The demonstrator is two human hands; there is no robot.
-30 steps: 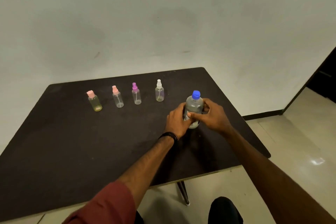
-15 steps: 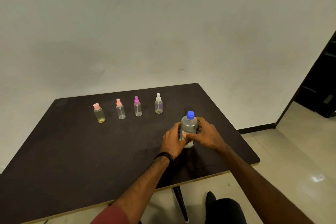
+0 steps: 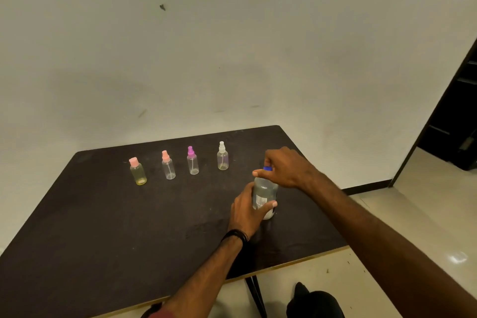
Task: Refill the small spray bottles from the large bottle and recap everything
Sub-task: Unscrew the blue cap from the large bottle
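Note:
The large clear bottle (image 3: 265, 190) stands upright on the dark table (image 3: 103, 227), near its right side. My left hand (image 3: 247, 210) grips the bottle's body from the left. My right hand (image 3: 285, 166) comes over the top and its fingers curl round the blue cap (image 3: 267, 168), mostly hiding it. Several small spray bottles stand capped in a row farther back: a yellowish one with a pink cap (image 3: 138, 171), a clear one with a pink sprayer (image 3: 168, 168), one with a purple sprayer (image 3: 192, 160), and one with a white sprayer (image 3: 222, 155).
The table's front edge (image 3: 296, 261) runs close below the large bottle, with its right corner near my right forearm. A pale wall stands behind the table. A dark doorway (image 3: 454, 116) opens at the right, over a light tiled floor.
My right hand has left the bottle's body and moved up onto the blue cap. My left hand keeps its grip on the body. The camera has tilted up.

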